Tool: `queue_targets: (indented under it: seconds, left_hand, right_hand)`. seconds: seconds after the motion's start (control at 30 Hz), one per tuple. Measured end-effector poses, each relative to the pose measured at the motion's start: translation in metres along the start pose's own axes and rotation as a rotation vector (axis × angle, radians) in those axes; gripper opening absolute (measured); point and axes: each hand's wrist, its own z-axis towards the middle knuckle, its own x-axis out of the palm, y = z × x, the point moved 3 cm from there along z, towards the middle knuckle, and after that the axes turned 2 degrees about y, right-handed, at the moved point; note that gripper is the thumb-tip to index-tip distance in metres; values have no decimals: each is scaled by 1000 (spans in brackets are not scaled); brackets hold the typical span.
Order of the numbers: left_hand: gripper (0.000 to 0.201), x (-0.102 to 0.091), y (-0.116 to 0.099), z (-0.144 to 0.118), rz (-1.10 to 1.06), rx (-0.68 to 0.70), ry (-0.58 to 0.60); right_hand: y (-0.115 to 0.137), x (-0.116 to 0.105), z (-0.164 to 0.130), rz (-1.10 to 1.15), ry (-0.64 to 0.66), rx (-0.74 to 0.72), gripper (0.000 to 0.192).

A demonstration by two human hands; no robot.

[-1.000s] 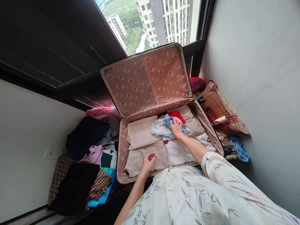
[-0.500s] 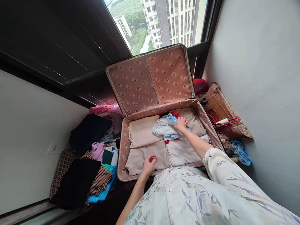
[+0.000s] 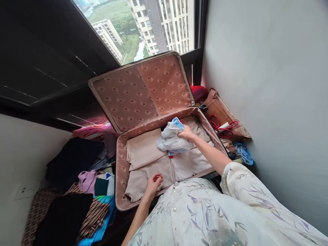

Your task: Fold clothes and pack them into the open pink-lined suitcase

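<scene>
Tall buildings and green trees are seen through a window above the floor of a small corner with grey walls. An open suitcase is laid flat there, and its lid is leaned back against the window frame. The lining is pink-brown cloth with a small round mark printed over and over; no words can be read on it. The long side of the suitcase is turned from left to right. Smooth, folded beige clothes are packed inside.

A soft, crumpled bundle of white and blue clothes is gripped by the right hand, fingers closed on its top edge, over the middle of the suitcase. A bit of red cloth is seen under it. The left hand is loosely curled and rested on the beige clothes near the front rim; nothing is held in it.

Dark, striped and purple clothes are piled on the left. A woven bag with red cord is set on the right.
</scene>
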Motion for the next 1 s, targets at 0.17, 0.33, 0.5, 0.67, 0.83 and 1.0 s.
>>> queue_targets:
  seconds: [0.17, 0.33, 0.5, 0.67, 0.83, 1.0]
  left_hand:
    - [55, 2, -2, 0, -5, -34, 57]
    - [58, 4, -3, 2, 26, -56, 96]
    - [60, 7, -3, 4, 87, -74, 122]
    - [62, 10, -3, 4, 136, -74, 163]
    - [59, 9, 4, 7, 198, -52, 155]
    - [58, 5, 15, 15, 174, -22, 126]
  right_hand:
    - [-34, -115, -100, 520, -200, -179, 54]
    - [-89, -232, -244, 387, -609, -72, 48]
    - [-128, -260, -330, -101, -1015, 227, 45]
    - [-192, -203, -295, -59, -992, 496, 61]
    - [-253, -162, -222, 36, -783, 573, 63]
    - [-247, -169, -167, 20, -538, 247, 63]
